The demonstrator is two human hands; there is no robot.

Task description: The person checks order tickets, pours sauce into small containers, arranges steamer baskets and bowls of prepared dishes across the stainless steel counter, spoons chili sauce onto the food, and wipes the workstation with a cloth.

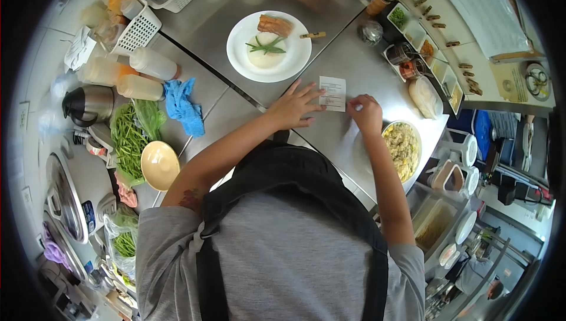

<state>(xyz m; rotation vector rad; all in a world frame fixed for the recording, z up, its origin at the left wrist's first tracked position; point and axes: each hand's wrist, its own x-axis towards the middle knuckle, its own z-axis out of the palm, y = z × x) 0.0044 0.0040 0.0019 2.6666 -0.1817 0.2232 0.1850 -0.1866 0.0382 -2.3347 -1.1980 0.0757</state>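
A small printed paper slip [332,94] lies on the steel counter between my hands. My left hand [296,107] is flat with its fingers spread, fingertips at the slip's left edge. Just right of the slip, my right hand [366,112] has its fingers curled together around something small and pale that I cannot make out. Beyond them is a white plate [237,55] with rice [266,60], green beans [265,45] and browned meat [275,26]. A wooden clothespin [312,35] rests on the plate's right rim. The plate of fried rice [402,151] stands beside my right forearm.
At left are squeeze bottles [140,87], a blue cloth [185,107], green beans in a bag [128,138] and a yellow bowl [160,166]. Garnish containers [414,34] and a plastic tub [425,98] line the right side. Another person [474,275] is at the far lower right.
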